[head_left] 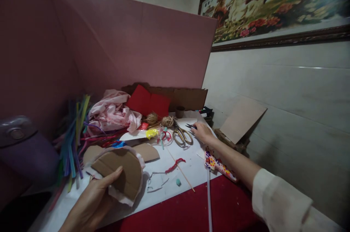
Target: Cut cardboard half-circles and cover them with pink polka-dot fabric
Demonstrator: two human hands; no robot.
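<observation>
My left hand [94, 197] grips a rounded cardboard piece [123, 170], thumb pressed on its brown face. White fabric or paper with a ragged edge sticks out around its rim. My right hand [202, 132] reaches out to the far right of the white sheet, its fingers closed around small dark snips [190, 126] whose pointed tips face left. Just left of that hand lie larger scissors with bronze handles [182, 137]. Below my right forearm rests a flower-patterned glue gun [220, 165], with a long clear glue stick [209, 199] by it.
Colourful pipe cleaners [72, 144] and a purple bottle [26, 155] stand at left. Behind are pink cloth [112, 111], red card [149, 102] and twine balls [167, 121]. A thin wooden stick [186, 178], red fuzzy strip [175, 165] and scraps lie on the white sheet [164, 195].
</observation>
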